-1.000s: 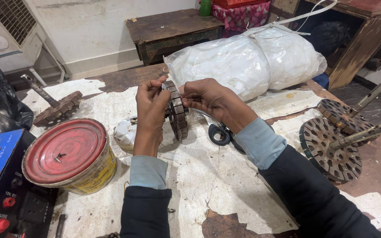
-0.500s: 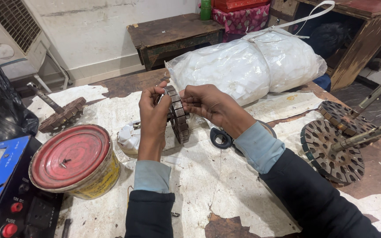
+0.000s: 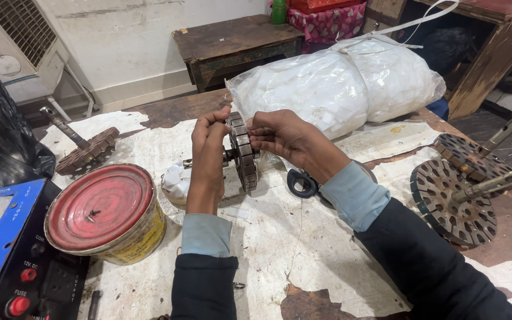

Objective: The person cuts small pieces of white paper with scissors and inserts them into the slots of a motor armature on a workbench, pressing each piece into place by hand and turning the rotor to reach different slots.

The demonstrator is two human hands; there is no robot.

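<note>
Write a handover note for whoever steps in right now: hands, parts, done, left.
Left hand: grips the slotted stator core on its shaft, held on edge above the bench.
Right hand: fingertips pinched at the core's upper rim; whether they hold anything is too small to tell.
Nearby: red-lidded tin at left, bag of white strips behind, two more cores on shafts at right, another at far left.
Done: slots look empty, no winding visible.
Left: probably lining the slots, then winding.
</note>
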